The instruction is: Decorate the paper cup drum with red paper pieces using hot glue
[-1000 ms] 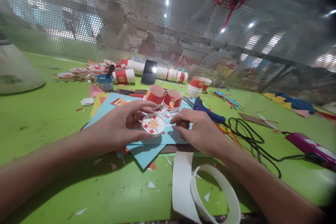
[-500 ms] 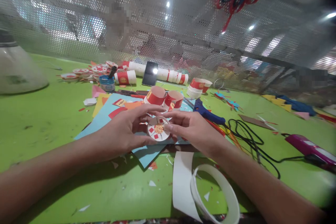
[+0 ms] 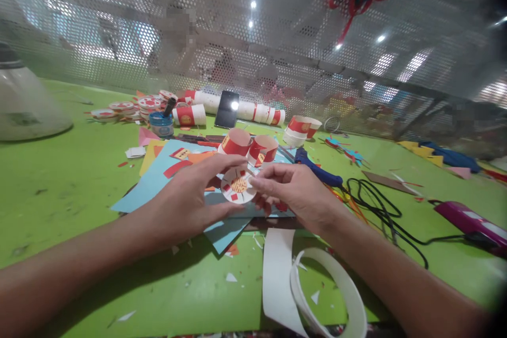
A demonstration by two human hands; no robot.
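Between my hands is a small round white disc [image 3: 238, 185] with red squares and a yellow pattern at its centre. My left hand [image 3: 194, 195] holds the disc's left side, thumb below and fingers above. My right hand [image 3: 295, 190] pinches its right edge, the thumb on its face and the other fingers curled. Just beyond the fingers stand two red paper cup pieces, one [image 3: 236, 142] to the left and one [image 3: 264, 149] to the right. Light blue paper [image 3: 148, 185] lies under and beside my hands.
A white strip roll [image 3: 352, 296] lies near the front edge. To the right are a blue glue gun [image 3: 317, 169], black cable [image 3: 376, 211] and magenta tool [image 3: 467, 222]. Further back are a blue jar [image 3: 161, 125], a phone [image 3: 227, 109] and stacked cups [image 3: 247, 110].
The disc has turned a little between my fingers and sits slightly higher. My right hand's fingers have curled in more. The whole view has shifted slightly.
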